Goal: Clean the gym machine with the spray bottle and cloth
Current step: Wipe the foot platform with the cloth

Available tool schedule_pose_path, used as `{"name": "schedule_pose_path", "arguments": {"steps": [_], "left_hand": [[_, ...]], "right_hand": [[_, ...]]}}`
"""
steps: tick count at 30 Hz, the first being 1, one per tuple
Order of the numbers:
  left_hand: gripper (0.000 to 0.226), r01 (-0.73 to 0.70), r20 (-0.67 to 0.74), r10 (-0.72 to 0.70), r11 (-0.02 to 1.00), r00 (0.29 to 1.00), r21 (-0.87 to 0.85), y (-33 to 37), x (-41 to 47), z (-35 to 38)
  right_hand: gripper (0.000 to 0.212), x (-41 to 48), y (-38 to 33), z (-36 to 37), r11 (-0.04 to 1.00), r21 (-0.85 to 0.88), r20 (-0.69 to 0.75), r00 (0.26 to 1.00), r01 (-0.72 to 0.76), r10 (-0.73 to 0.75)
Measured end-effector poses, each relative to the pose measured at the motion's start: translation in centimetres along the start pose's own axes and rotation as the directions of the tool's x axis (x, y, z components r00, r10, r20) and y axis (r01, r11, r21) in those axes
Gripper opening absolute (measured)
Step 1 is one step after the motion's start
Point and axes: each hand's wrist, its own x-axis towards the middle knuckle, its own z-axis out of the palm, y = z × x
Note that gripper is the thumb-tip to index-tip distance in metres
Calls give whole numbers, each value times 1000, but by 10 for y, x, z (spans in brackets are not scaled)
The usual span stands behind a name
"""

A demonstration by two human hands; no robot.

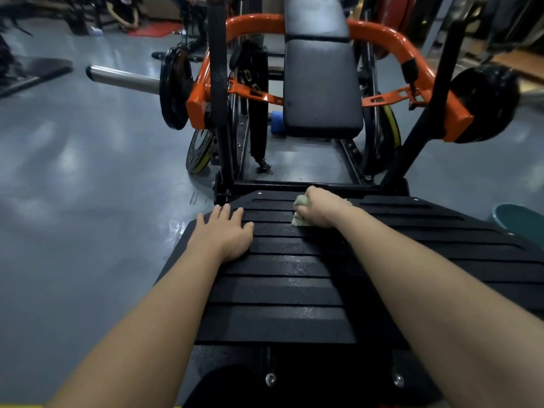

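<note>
Now two hands on one ribbed footplate (pixel 282 293), left hand (pixel 225 235) flat, right hand (pixel 319 209) gripping one cloth (pixel 300 203).

Dim gym room, glossy grey floor (pixel 88 172).
Red mat (pixel 156 29) far back left; teal round object (pixel 521 220) at right edge.

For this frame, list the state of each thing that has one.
Left hand: open, flat on the footplate.
Right hand: grips the cloth against the footplate.
Cloth: bunched in the right hand.
Footplate: shiny in patches.
Weight plate: loaded on the bar.
Spray bottle: not in view.
</note>
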Motion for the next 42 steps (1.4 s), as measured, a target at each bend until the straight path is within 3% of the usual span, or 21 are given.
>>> {"name": "schedule_pose_path", "arguments": {"steps": [6, 12, 18, 22, 26, 28, 34, 42], "left_hand": [[65, 2, 28, -2, 1000, 1000, -1, 2, -4, -5], [65, -5, 44, 6, 1000, 999, -18, -1, -8, -6], [65, -34, 30, 36, 998, 999, -58, -3, -9, -12], [63, 25, 33, -19, 981, 999, -194, -13, -10, -23], [77, 328, 35, -327, 930, 944, -167, -43, -8, -15], [79, 397, 63, -393, 888, 917, -231, -55, -13, -7], [73, 365, -4, -380, 890, 925, -273, -58, -19, 2], [70, 361, -44, -382, 901, 923, -242, -57, -17, 5]], "right_hand": [[36, -110, -6, -11, 993, -119, 47, 999, -15, 21], [38, -220, -19, -19, 996, -79, 27, 999, -30, 32], [35, -258, -37, -7, 999, -33, -13, 1000, -5, 4], [36, -238, -44, -4, 994, -106, -32, 999, 7, -10], [35, -193, -51, 1, 998, -70, -39, 999, 3, -5], [38, -166, -57, 5, 998, -57, -62, 998, -12, 8], [41, -74, -68, 18, 987, 25, -109, 981, -161, 162], [45, 35, -72, 32, 976, 91, -135, 969, -196, 207]]}}
